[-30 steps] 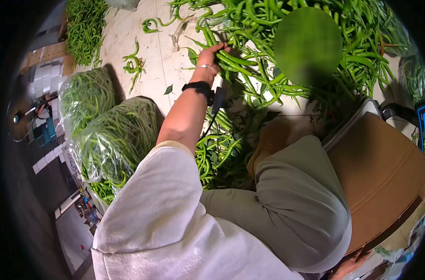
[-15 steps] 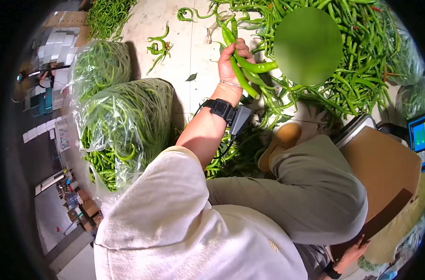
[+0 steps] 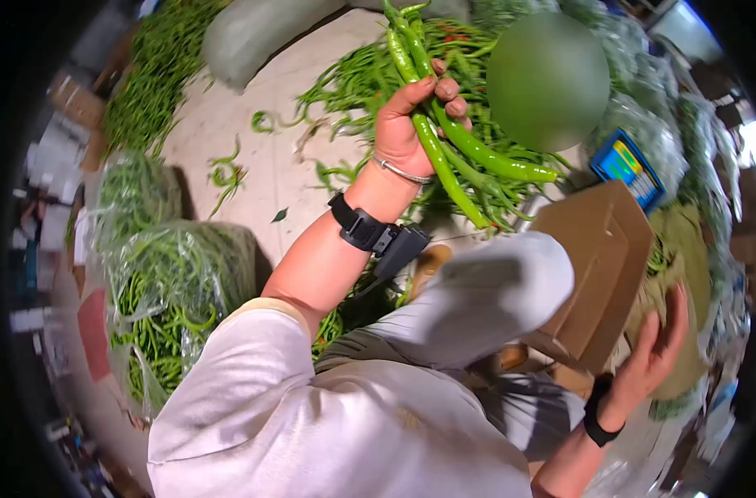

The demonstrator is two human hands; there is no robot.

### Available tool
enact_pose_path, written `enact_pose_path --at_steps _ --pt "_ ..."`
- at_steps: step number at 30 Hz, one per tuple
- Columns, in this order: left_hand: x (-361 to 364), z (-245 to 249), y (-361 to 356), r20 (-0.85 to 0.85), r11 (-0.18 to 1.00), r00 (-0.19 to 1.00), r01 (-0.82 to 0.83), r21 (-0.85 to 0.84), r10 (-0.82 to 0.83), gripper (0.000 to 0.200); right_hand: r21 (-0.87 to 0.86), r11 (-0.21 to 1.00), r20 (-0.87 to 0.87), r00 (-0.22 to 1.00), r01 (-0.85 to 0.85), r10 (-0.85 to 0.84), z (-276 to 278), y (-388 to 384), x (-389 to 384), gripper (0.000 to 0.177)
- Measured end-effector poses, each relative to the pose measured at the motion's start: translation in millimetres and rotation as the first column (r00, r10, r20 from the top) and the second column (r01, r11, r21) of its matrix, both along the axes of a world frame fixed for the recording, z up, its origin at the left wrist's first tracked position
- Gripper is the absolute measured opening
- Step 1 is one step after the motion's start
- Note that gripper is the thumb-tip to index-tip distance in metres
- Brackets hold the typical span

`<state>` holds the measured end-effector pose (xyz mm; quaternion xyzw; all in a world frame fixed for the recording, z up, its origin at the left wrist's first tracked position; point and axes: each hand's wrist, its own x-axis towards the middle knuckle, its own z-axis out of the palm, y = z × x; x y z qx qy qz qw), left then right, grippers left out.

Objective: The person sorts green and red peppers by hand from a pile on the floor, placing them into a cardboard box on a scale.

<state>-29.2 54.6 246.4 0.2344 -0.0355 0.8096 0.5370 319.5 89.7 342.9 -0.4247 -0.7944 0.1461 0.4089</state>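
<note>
My left hand (image 3: pixel 415 124) is closed round several long green chili peppers (image 3: pixel 477 153), held up above the floor pile. Their tips stick out past both sides of my fist. Beneath and behind them lies a big heap of loose green chilies (image 3: pixel 353 79). Over at the right, my right hand (image 3: pixel 656 349) is raised with its fingers apart and holds nothing. It is nearest to an open cardboard box (image 3: pixel 594 266) that stands beside my knee. A blurred disc covers part of the heap.
Clear plastic bags of chilies (image 3: pixel 179 290) stand at the left. Another pile of chilies (image 3: pixel 158 75) lies at the far left, near a grey sack (image 3: pixel 262 37). A blue-framed screen (image 3: pixel 627 170) stands behind the box. A yellowish cloth sack (image 3: pixel 681 307) lies at the right.
The view has swung to the right. My left hand still grips the chilies and appears closer. My right hand has come up from low beside the box, its fingers now spread.
</note>
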Motion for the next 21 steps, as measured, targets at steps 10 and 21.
enact_pose_path --at_steps 10,21 --pt "142.2 97.7 10.7 -0.339 0.949 0.916 0.113 -0.295 -0.214 0.021 0.185 0.933 0.371 0.901 -0.308 0.224 41.3 -36.3 -46.4 0.029" --pt "212.8 94.6 18.0 -0.249 0.805 0.959 -0.043 -0.591 -0.132 0.021 -0.004 0.988 0.086 0.984 -0.156 0.156 12.9 -52.6 6.6 0.039"
